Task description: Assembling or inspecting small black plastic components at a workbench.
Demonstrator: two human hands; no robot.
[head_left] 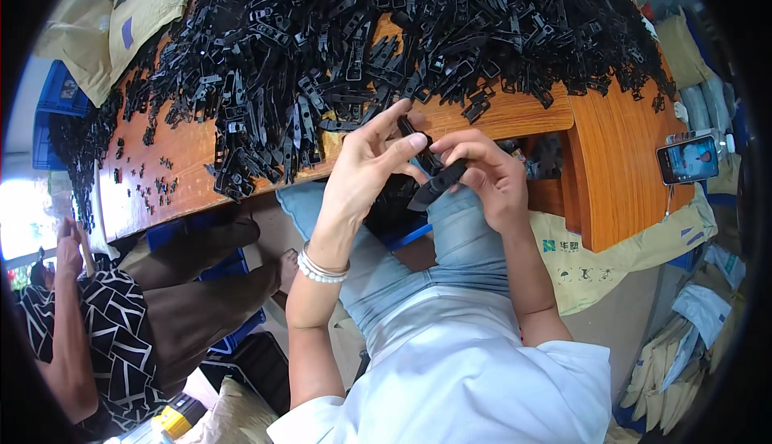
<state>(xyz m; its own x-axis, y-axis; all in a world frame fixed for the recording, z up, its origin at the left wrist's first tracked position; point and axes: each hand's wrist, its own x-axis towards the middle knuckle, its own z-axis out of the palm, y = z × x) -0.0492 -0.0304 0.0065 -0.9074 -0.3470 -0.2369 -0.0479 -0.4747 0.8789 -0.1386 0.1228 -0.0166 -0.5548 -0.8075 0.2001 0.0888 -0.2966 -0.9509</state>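
Observation:
Just past the table's front edge, above my lap, both hands work close together. My left hand [371,154] pinches a small black plastic part [408,128] between thumb and fingers. My right hand [492,172] is closed on a flat, pointed black plastic piece [437,187], its tip aimed down and to the left. The fingertips of the two hands nearly meet, and whether the two parts touch is hard to make out. Beyond them a large heap of similar black plastic parts [322,34] covers most of the tabletop.
The wooden table [615,162] has an open compartment under its front. A phone [688,160] stands at the right edge. Left of me sits another person [96,323] in a patterned top. Paper sacks [149,10] lie far left; more bags [683,339] are stacked at the right.

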